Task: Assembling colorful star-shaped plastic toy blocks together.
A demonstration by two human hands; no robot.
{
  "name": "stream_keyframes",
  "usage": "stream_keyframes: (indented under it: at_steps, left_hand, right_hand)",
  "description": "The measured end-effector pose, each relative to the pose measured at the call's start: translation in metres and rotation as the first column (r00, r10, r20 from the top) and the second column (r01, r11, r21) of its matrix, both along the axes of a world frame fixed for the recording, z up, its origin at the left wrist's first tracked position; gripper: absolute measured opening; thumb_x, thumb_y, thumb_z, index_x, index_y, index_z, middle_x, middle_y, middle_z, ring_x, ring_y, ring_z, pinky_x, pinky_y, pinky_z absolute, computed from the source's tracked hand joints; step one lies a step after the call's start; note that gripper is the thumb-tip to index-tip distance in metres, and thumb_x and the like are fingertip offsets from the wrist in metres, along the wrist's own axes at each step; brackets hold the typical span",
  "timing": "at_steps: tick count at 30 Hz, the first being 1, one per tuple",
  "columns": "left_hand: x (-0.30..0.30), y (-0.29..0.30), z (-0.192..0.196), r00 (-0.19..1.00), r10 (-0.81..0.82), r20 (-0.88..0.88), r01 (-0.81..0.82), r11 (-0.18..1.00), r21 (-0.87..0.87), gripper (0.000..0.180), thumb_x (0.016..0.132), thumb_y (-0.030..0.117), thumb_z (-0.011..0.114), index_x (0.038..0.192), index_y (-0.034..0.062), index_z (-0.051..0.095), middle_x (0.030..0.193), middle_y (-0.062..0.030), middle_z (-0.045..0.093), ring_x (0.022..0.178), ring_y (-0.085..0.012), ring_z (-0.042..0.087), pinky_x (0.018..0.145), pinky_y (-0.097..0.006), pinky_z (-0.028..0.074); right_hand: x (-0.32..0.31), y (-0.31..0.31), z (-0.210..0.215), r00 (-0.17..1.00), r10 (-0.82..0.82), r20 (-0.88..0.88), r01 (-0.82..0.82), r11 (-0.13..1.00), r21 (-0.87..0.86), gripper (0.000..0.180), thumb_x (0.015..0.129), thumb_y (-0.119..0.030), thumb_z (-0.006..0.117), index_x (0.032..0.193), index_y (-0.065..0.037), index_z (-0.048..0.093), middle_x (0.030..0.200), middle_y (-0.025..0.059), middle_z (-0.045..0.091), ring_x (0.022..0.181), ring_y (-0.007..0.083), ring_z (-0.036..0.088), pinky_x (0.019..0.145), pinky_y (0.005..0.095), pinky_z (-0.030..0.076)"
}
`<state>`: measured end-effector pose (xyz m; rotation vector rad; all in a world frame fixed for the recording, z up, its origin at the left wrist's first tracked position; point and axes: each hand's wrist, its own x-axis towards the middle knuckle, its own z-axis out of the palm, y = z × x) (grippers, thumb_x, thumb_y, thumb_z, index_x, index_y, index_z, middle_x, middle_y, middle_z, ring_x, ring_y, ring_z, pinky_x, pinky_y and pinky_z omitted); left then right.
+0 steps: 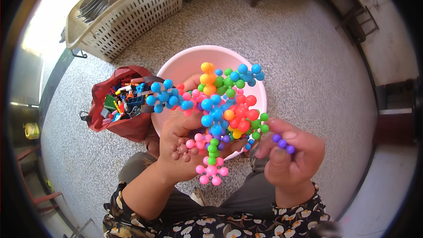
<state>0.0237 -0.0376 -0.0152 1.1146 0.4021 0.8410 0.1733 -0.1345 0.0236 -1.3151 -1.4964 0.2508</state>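
Observation:
My left hand (176, 143) is wrapped round a cluster of joined plastic ball-and-spoke building pieces (216, 114) in blue, green, orange, red, pink, brown and purple. Its fingers are partly hidden behind the pieces. The cluster is held up over a pink basin (172, 68), which stands on the floor in front of me. Just right of the cluster, my right hand (295, 154) pinches a purple ball-ended building piece (283, 143) between thumb and fingers. That purple piece is apart from the cluster. Most of the basin's inside is hidden by the cluster.
Left of the basin stands a red fabric bag (128, 130) full of small mixed toy bricks. A white slotted plastic crate (132, 26) with dark items in it is at the far left. Wooden furniture (359, 22) lines the far right wall. My knees flank the basin's near side.

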Motion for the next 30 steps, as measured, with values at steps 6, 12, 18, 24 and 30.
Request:
stream_keyframes:
  at_steps: [6, 12, 18, 24, 30]
  left_hand:
    - [0.001, 0.012, 0.023, 0.980, 0.118, -0.158, -0.062, 0.945, 0.321, 0.036, 0.059, 0.000, 0.077, 0.091, -0.0022, 0.062, 0.106, -0.0096, 0.058, 0.088, -0.0122, 0.057, 0.076, -0.026, 0.046]
    - [-0.001, 0.009, 0.017, 0.908, 0.172, -0.382, -0.014, 0.923, 0.384, 0.030, 0.058, 0.002, 0.078, 0.084, -0.0012, 0.063, 0.113, -0.0112, 0.052, 0.092, -0.0138, 0.054, 0.078, -0.028, 0.045]
    - [-0.001, 0.012, 0.014, 0.951, 0.218, -0.218, -0.106, 0.895, 0.433, 0.030, 0.058, 0.002, 0.078, 0.085, -0.0016, 0.063, 0.113, -0.0115, 0.052, 0.093, -0.0165, 0.055, 0.079, -0.028, 0.045]
    - [-0.005, 0.014, 0.013, 0.931, 0.162, -0.327, -0.014, 0.912, 0.410, 0.030, 0.057, 0.002, 0.078, 0.084, 0.0017, 0.065, 0.108, -0.0104, 0.054, 0.095, -0.0175, 0.052, 0.083, -0.031, 0.042]
    - [-0.010, 0.017, 0.007, 0.913, 0.215, -0.346, -0.049, 0.901, 0.431, 0.035, 0.058, 0.002, 0.078, 0.089, 0.0016, 0.064, 0.103, -0.0083, 0.053, 0.096, -0.0174, 0.051, 0.083, -0.030, 0.041]
  right_hand:
    - [-0.001, 0.006, 0.005, 0.997, -0.051, 0.066, 0.050, 0.999, 0.014, 0.023, 0.074, -0.004, 0.065, 0.094, -0.002, 0.055, 0.083, 0.0175, 0.064, 0.069, 0.0248, 0.065, 0.058, 0.0299, 0.053]
    - [-0.002, 0.011, 0.010, 0.958, -0.111, 0.266, 0.100, 0.994, 0.054, 0.026, 0.074, -0.004, 0.066, 0.097, 0.002, 0.057, 0.084, 0.0145, 0.065, 0.066, 0.0231, 0.064, 0.057, 0.0288, 0.052]
    - [-0.002, 0.013, 0.008, 0.926, -0.154, 0.345, 0.151, 0.988, 0.037, 0.027, 0.074, -0.007, 0.067, 0.098, 0.003, 0.059, 0.083, 0.0128, 0.065, 0.065, 0.0196, 0.063, 0.057, 0.0265, 0.050]
    - [0.001, 0.014, 0.012, 0.967, -0.088, 0.240, 0.108, 0.991, -0.072, 0.027, 0.078, -0.011, 0.063, 0.101, 0.004, 0.058, 0.083, 0.0148, 0.064, 0.065, 0.0202, 0.063, 0.057, 0.0266, 0.050]
    - [0.003, 0.012, 0.009, 1.000, 0.024, 0.000, -0.023, 0.972, -0.234, 0.032, 0.080, -0.010, 0.061, 0.107, 0.005, 0.056, 0.086, 0.0170, 0.064, 0.064, 0.0205, 0.064, 0.058, 0.0273, 0.051]
